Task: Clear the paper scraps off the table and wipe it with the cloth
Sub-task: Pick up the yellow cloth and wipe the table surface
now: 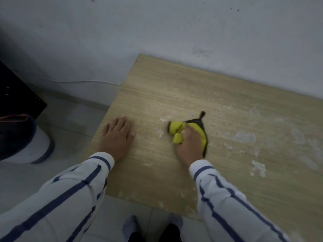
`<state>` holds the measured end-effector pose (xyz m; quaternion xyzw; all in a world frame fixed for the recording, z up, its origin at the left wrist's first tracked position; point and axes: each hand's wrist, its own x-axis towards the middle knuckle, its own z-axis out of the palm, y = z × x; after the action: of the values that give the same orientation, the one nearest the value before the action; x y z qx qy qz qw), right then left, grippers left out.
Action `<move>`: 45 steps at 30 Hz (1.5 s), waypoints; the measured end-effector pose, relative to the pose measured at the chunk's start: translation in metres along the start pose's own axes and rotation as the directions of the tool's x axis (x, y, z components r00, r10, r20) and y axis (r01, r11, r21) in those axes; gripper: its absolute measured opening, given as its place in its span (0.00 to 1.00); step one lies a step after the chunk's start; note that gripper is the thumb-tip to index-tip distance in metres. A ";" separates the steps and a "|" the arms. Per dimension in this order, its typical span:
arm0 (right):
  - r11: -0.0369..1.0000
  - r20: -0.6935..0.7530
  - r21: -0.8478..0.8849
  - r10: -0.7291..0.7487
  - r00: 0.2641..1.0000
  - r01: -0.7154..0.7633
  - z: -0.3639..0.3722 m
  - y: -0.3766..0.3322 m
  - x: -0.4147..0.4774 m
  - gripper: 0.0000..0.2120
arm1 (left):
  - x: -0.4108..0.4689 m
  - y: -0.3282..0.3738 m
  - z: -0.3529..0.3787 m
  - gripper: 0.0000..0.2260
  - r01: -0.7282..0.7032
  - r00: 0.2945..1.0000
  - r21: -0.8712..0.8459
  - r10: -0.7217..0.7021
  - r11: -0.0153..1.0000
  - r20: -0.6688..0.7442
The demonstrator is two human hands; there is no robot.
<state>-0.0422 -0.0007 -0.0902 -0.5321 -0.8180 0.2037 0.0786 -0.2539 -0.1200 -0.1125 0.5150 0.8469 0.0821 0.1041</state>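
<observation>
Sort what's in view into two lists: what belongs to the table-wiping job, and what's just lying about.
Part of the job:
- yellow cloth, bunched in the right hand
- wooden table with whitish residue
- left hand, flat on the table

Just lying about:
- white bucket on the floor
- dark cabinet
- thin cable along the wall

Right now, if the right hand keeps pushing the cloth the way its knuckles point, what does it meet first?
The right hand, gripping the yellow cloth, points up and left across the table. First in line is the white dried smear just beyond the cloth, then bare wood. The wall lies far behind; depth is uncertain.
</observation>
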 end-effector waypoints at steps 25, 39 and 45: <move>0.931 0.152 0.327 -0.219 0.964 0.160 0.058 -0.134 -0.106 0.20 | -0.034 -0.066 -0.019 0.20 -0.093 0.994 -0.137 0.099 0.986 0.038; 0.921 0.211 0.174 -0.381 0.900 0.349 0.062 -0.123 -0.107 0.21 | -0.038 -0.063 -0.018 0.20 -0.108 0.992 -0.130 0.116 0.986 0.052; 0.998 0.001 -0.028 -0.060 0.998 0.060 0.037 -0.088 -0.058 0.19 | -0.046 -0.067 -0.021 0.20 -0.093 0.992 -0.225 0.110 0.970 0.065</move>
<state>-0.1042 -0.0927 -0.0817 -0.5084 -0.8364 0.1896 0.0771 -0.2957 -0.1924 -0.1044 0.5456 0.8004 0.1610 0.1891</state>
